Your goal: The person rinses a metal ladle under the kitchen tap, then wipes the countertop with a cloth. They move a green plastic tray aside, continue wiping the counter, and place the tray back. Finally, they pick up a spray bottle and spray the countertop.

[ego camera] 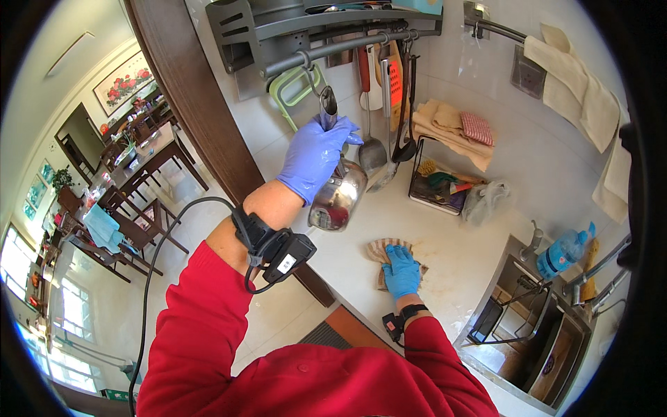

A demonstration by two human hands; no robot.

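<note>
My left hand [317, 156], in a purple-blue glove, is closed around the handle of a shiny stainless-steel ladle or scoop [340, 200]. The handle's top end is at a metal hook [312, 81] on the wall rail; whether it hangs on the hook cannot be told. Its bowl is below my hand, over the white countertop [344, 260]. My right hand [401, 270], gloved in light blue, lies flat on a brown-striped cloth [383, 249] and presses it to the counter. Brownish stains show on the counter beside the cloth.
From the rail [344, 47] hang a spatula [372, 154], a black ladle [405, 151] and an orange grater [395, 83]. A tray of brushes [435, 206] and a plastic bag [487, 200] stand behind. At right are a sink [557, 359] with a rack and a blue bottle [560, 255].
</note>
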